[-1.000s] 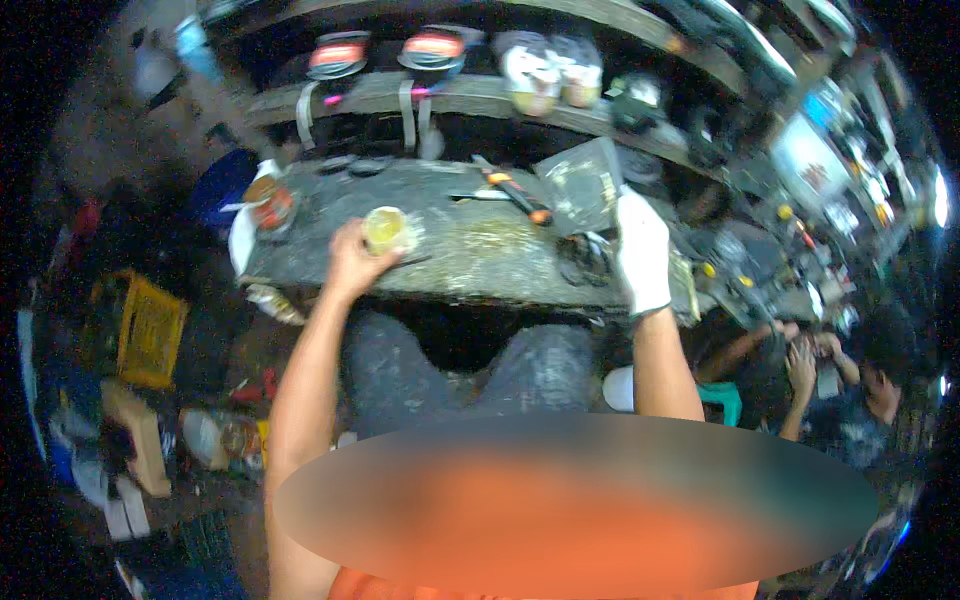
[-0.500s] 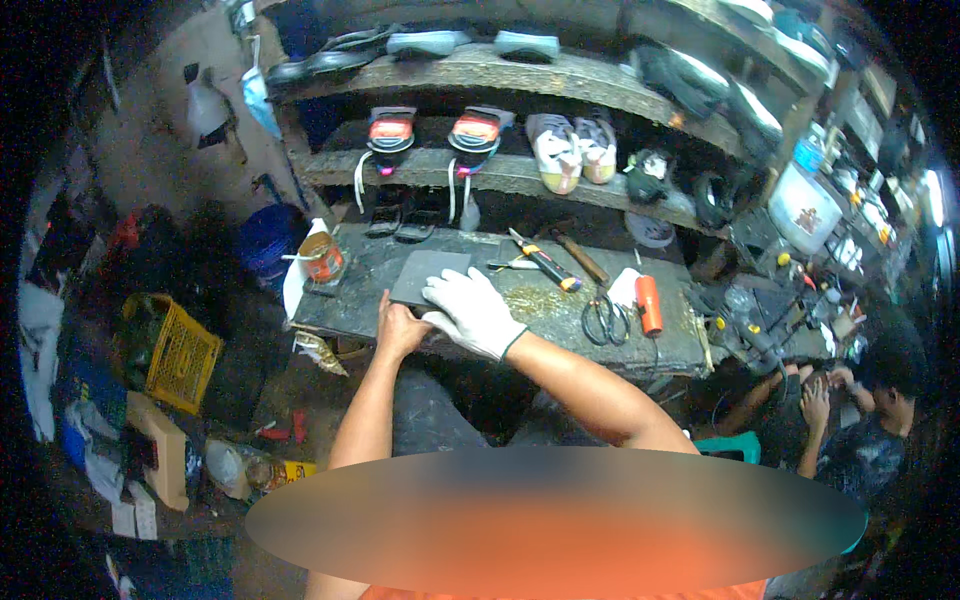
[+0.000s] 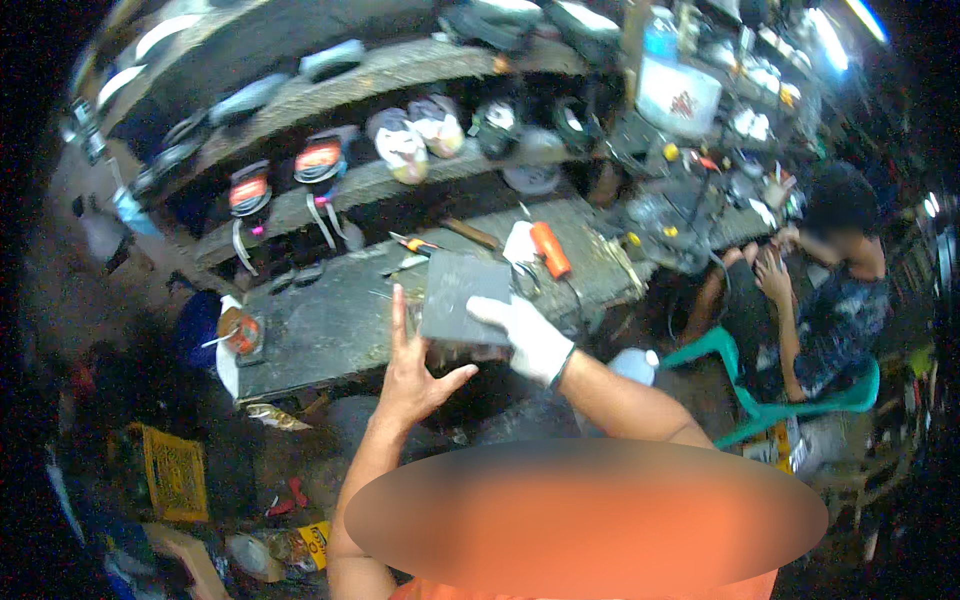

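A flat, dark grey rectangular sheet (image 3: 455, 300) is raised over the workbench's near edge. My right hand (image 3: 535, 340), in a white glove, grips its right side with the thumb on top; the fingers behind it are hidden. Just left of the sheet, my bare left hand (image 3: 410, 380) has its thumb and fingers spread and holds nothing. Past the sheet on the bench (image 3: 330, 335) lie pliers (image 3: 413, 243) with orange-and-black handles, a wooden-handled tool (image 3: 470, 234) and an orange cylindrical tool (image 3: 549, 250).
Shelves behind the bench hold shoes (image 3: 402, 145) and red-topped sandals (image 3: 319, 158). An open can (image 3: 243, 335) stands at the bench's left end. A yellow crate (image 3: 175, 475) sits lower left. At right, a person (image 3: 835, 300) sits on a green chair (image 3: 740, 375).
The grey sheet has come up off the bench in my right hand and moved right. My left hand has let go and spread its fingers. The view has swung right.
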A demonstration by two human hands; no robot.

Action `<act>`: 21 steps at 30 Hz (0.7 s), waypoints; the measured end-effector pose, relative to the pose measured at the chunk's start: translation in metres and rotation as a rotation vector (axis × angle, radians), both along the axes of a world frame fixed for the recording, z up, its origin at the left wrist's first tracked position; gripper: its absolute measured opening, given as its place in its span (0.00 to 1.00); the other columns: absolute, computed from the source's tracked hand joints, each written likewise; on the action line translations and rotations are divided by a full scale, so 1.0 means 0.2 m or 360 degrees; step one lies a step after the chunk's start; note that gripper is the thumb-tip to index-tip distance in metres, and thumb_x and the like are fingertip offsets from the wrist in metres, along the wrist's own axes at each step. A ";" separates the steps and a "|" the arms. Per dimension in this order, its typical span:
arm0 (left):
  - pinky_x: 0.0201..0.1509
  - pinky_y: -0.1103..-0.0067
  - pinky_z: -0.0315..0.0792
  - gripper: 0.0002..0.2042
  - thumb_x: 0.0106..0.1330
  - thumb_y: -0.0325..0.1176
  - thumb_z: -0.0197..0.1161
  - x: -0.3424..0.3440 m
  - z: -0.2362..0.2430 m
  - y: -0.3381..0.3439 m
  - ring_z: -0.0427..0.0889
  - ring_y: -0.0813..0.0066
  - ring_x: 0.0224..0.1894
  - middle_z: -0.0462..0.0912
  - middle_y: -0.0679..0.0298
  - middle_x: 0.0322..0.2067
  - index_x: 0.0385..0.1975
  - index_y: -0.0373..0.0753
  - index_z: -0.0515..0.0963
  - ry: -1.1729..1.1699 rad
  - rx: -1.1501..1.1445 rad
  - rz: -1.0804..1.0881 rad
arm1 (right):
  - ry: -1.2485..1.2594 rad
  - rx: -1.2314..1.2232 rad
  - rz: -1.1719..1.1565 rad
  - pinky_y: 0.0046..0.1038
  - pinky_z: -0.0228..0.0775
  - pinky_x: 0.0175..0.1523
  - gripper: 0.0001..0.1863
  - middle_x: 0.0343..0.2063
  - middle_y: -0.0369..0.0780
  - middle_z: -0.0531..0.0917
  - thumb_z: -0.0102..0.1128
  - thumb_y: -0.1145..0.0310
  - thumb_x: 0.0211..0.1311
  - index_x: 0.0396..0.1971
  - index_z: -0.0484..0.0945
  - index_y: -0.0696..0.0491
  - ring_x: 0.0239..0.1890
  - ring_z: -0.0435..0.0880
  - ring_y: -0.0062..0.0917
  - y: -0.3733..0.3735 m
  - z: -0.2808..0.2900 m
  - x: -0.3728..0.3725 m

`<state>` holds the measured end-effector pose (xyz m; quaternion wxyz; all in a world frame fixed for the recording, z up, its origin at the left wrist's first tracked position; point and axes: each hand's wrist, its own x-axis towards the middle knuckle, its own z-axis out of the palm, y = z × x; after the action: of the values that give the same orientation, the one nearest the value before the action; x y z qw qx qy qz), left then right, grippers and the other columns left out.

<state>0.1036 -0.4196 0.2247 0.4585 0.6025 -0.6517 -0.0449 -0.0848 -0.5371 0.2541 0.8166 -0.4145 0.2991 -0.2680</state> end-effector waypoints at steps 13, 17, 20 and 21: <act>0.68 0.64 0.78 0.17 0.69 0.32 0.74 0.44 -0.68 0.34 0.87 0.52 0.59 0.88 0.49 0.56 0.55 0.33 0.87 0.0225 0.0489 0.0341 | 0.0660 -0.0268 -0.1139 0.54 0.75 0.53 0.46 0.64 0.40 0.79 0.85 0.42 0.51 0.67 0.74 0.46 0.63 0.78 0.38 -1.28 -0.12 -0.50; 0.79 0.50 0.63 0.26 0.68 0.47 0.74 0.49 -0.79 0.40 0.75 0.43 0.70 0.81 0.43 0.65 0.58 0.34 0.85 -0.0319 0.0976 0.0813 | 0.1536 -0.0709 -0.1181 0.40 0.75 0.66 0.48 0.59 0.51 0.88 0.72 0.29 0.56 0.59 0.86 0.61 0.64 0.85 0.40 -1.54 -0.35 -0.43; 0.82 0.40 0.52 0.38 0.70 0.61 0.68 0.60 -0.88 0.42 0.59 0.38 0.80 0.69 0.37 0.74 0.67 0.32 0.79 -0.0347 0.1401 0.1055 | 0.1842 -0.0880 -0.0884 0.39 0.68 0.74 0.60 0.66 0.58 0.82 0.57 0.19 0.61 0.65 0.78 0.69 0.72 0.79 0.44 -1.66 -0.44 -0.48; 0.82 0.40 0.52 0.39 0.70 0.62 0.67 0.64 -0.93 0.43 0.59 0.38 0.81 0.68 0.37 0.74 0.68 0.32 0.78 -0.0293 0.1474 0.1137 | 0.1713 -0.0786 -0.0897 0.39 0.67 0.74 0.60 0.68 0.56 0.81 0.61 0.22 0.62 0.68 0.76 0.70 0.72 0.78 0.41 -1.64 -0.46 -0.50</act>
<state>0.2324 -0.3346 0.0386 0.0760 0.9234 -0.3582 -0.1150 -0.1855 -0.8654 0.1629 0.3322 -0.5717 0.6928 -0.2878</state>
